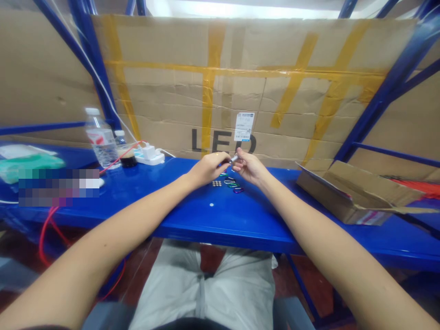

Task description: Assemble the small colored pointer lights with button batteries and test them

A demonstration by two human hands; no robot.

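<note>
- Above the blue table (240, 220), the left hand (206, 168) and right hand (250, 167) meet, each pinching one small silver piece (234, 159) with closed fingertips; it is slim and shiny and held just off the tabletop.
- Under the hands lie four coloured clips (233, 184), in green, silver and purple, and one cluster of metal beads (217, 183).
- Two bottles (102, 137) and one white power strip (150, 155) stand at left; one open cardboard box (347, 192) sits at right.

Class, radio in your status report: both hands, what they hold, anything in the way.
Left hand and right hand both pinch one small silver piece. Coloured clips on blue table just below. Nothing blocking the hands.
</note>
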